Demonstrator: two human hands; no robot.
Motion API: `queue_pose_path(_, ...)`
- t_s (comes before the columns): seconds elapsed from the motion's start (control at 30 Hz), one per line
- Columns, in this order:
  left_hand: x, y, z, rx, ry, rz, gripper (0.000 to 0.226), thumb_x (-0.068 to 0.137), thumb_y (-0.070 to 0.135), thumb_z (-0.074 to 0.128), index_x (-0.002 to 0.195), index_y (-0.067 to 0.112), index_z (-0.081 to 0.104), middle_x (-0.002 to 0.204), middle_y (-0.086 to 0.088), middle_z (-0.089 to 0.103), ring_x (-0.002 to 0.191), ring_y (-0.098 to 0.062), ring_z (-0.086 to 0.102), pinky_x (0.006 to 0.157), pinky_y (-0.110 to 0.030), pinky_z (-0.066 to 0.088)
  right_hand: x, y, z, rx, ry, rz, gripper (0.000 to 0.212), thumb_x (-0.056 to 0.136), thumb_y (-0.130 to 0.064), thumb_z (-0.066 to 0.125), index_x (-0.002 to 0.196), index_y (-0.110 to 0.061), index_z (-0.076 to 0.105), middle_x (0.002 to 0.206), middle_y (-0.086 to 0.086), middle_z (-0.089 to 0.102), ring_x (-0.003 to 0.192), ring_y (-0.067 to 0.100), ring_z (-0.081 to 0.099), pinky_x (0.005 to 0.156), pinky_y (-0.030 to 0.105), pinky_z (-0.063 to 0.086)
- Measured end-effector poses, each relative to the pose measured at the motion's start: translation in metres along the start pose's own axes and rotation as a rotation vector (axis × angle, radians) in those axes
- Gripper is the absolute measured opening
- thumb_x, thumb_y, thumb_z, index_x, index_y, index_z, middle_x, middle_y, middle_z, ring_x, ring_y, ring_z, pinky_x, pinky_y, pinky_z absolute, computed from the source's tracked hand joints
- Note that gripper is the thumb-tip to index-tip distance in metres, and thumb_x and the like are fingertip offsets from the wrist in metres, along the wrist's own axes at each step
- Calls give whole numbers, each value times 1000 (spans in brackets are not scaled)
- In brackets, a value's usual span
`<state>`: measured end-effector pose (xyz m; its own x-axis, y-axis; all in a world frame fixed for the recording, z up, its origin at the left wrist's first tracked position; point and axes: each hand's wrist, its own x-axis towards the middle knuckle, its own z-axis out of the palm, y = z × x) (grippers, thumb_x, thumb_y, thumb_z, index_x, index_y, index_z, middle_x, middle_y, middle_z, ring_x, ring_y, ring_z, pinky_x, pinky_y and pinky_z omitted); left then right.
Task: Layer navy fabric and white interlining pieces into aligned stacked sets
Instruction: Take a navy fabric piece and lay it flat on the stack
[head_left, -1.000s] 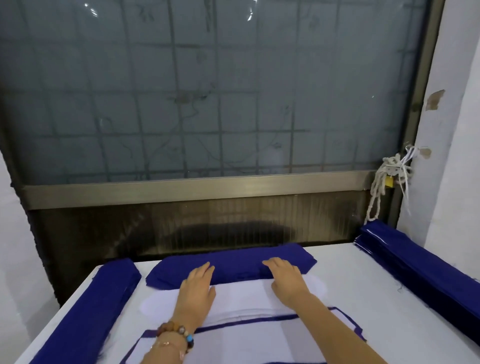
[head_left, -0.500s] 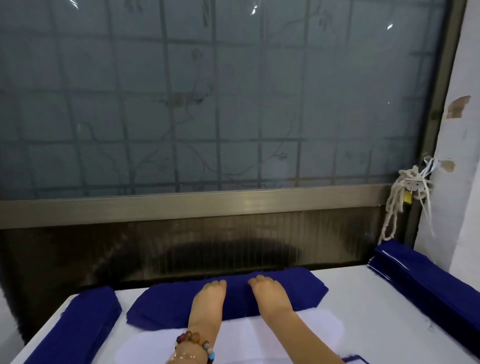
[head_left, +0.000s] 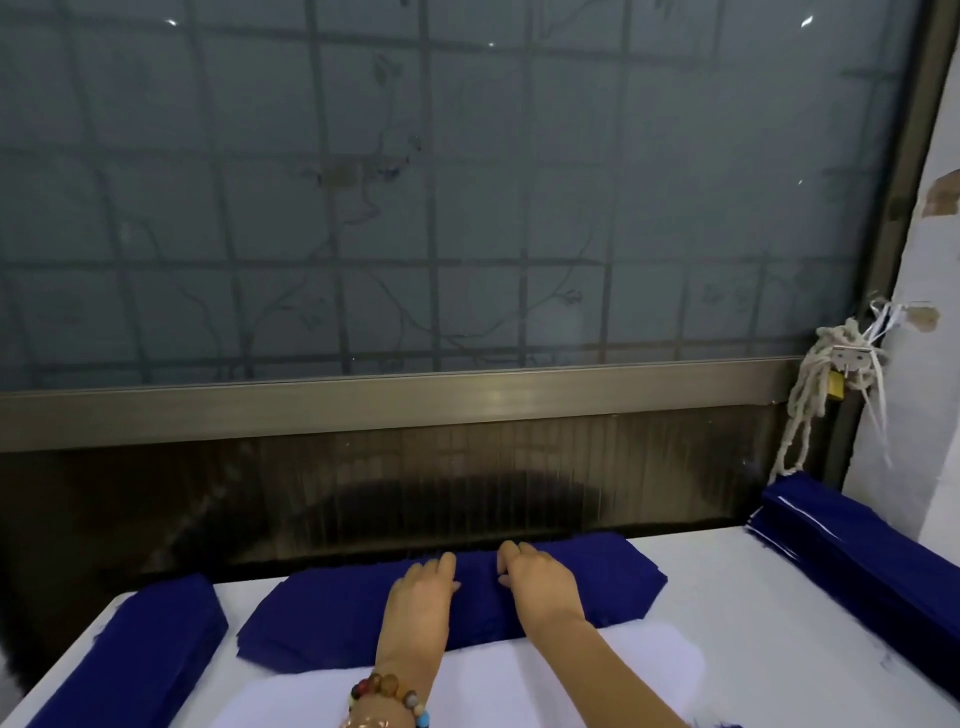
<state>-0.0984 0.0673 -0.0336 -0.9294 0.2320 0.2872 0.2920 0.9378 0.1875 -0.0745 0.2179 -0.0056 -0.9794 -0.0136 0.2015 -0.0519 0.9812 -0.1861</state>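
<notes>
- Left hand (head_left: 423, 592) lies flat, grip released, on the navy-blue stack of cut fabric pieces (head_left: 322, 623).
- Right hand (head_left: 540, 582) rests just beside it on that stack, fingertips bent; I cannot tell if its grip grasps cloth.
- White curved interlining sheet (head_left: 623, 660) lies against the stack's near edge, on the white desk (head_left: 701, 571).
- Another navy pile (head_left: 135, 654) lies left of the stack.

Navy fabric stack (head_left: 322, 618): matt woven cloth, edges slightly frayed; white interlining (head_left: 623, 660): thin, smooth, matt sheet; window pane (head_left: 467, 208): frosted glass; rail (head_left: 415, 405): brushed metal, dull bronze sheen; rope (head_left: 810, 395): coarse twisted white fibre; bracelet (head_left: 389, 696): glossy beads.
</notes>
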Motion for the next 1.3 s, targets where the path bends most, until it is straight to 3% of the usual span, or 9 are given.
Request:
queue_pose_path(0.1, -2, 0, 1, 13, 40, -14, 25, 101, 35, 41, 125, 28, 44, 121, 5, 49, 107, -13, 45, 87, -26, 36, 1, 1, 0, -5, -5, -5, 13, 97, -12, 46, 109, -18, 45, 116, 7, 54, 88, 16, 44, 76, 29, 43)
queue_pose_path(0.3, -5, -4, 7, 43, 81, 29, 31, 101, 44, 37, 128, 32, 46, 136, 12, 42, 127, -9, 36, 104, -28, 27, -2, 3, 11, -102, 44, -75, 24, 97, -8, 45, 120, -12, 42, 123, 8, 46, 101, 22, 52, 79, 32, 47)
queue_pose_path(0.5, -10, -2, -2, -51, 137, 61, 19, 99, 43, 42, 116, 34, 45, 120, 16, 49, 119, -5, 43, 103, -25, 29, 0, 12, 16, -175, 88, -198, 42, 94, -3, 48, 134, -7, 34, 137, 12, 33, 107, 23, 51, 79, 31, 48)
queue_pose_path(0.7, -6, -4, -4, 10, 4, 86, 50, 103, 38, 35, 151, 29, 22, 151, 9, 27, 138, -11, 23, 114, -31, 20, -1, 15, 18, -194, 116, -249, 45, 94, -5, 50, 136, -8, 31, 138, 12, 34, 111, 22, 51, 85, 31, 50)
queue_pose_path(0.87, 11, -4, -27, -202, -164, 101, 32, 96, 27, 55, 127, 32, 50, 138, 9, 41, 128, -14, 34, 106, -32, 27, -2, 17, 18, -208, 136, -307, 42, 94, -5, 49, 133, -8, 34, 134, 11, 38, 110, 21, 51, 83, 30, 49)
queue_pose_path(1.0, 20, -1, -45, -153, -239, 88, 12, 91, 27, 64, 103, 23, 65, 125, 4, 45, 120, -17, 39, 103, -35, 33, -2, 19, 19, -207, 144, -324, 42, 92, -5, 52, 131, -10, 35, 132, 10, 38, 109, 21, 51, 85, 30, 49)
queue_pose_path(1.1, 20, 4, -52, -65, -245, 162, 13, 93, 25, 60, 102, 18, 66, 122, 2, 46, 116, -18, 41, 104, -36, 34, -3, 17, 21, -205, 160, -332, 38, 91, -4, 53, 126, -10, 39, 125, 8, 43, 106, 19, 52, 85, 29, 47)
queue_pose_path(1.23, 12, 5, -54, 21, -224, 265, 14, 98, 20, 49, 110, 16, 57, 121, -2, 47, 113, -19, 43, 102, -35, 35, -6, 18, 17, -181, 256, -331, 25, 79, -16, 74, 96, -18, 56, 92, -3, 55, 79, 10, 55, 69, 23, 45)
queue_pose_path(1.3, 6, 2, -51, -2, -216, 305, 17, 97, 24, 48, 108, 16, 57, 119, 0, 47, 112, -18, 44, 100, -33, 35, -5, 19, 16, -98, 229, -290, 18, 92, -32, 59, 105, -21, 52, 102, -5, 55, 91, 11, 53, 80, 24, 41)
